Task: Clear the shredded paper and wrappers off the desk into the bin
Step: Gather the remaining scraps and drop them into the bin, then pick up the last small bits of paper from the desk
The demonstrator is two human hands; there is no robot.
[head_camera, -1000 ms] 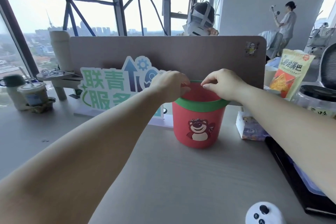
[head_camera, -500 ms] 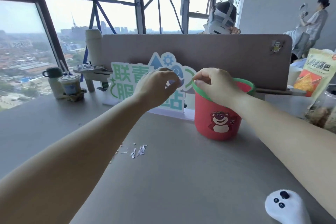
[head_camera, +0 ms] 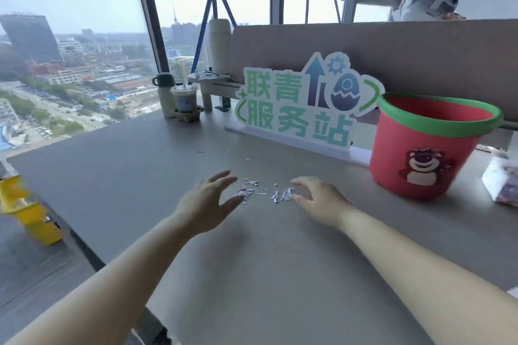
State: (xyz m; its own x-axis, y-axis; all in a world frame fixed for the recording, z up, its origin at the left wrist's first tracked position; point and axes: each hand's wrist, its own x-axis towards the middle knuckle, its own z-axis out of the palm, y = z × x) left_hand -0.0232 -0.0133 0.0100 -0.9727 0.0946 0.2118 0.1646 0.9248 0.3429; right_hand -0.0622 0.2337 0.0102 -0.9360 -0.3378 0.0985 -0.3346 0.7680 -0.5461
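A small scatter of white shredded paper (head_camera: 265,193) lies on the grey desk (head_camera: 140,176) near its middle. My left hand (head_camera: 207,204) rests just left of the scraps, fingers spread, its thumb touching the nearest pieces. My right hand (head_camera: 319,200) is just right of them, fingers curled apart and holding nothing. The two hands flank the pile. Further single scraps (head_camera: 247,159) lie a little beyond. The bin (head_camera: 429,145), red with a green rim and a bear picture, stands upright at the right, about a hand's length from my right hand.
A green and white cut-out sign (head_camera: 302,103) stands behind the scraps, against a brown divider (head_camera: 392,50). A flask (head_camera: 164,94) and a plastic drink cup (head_camera: 185,99) stand at the far edge by the window. A tissue pack (head_camera: 501,182) lies right of the bin.
Both hands have left the bin's rim and come down to the desk on either side of the paper scraps. My view has swung left, so the bin now sits at the right.
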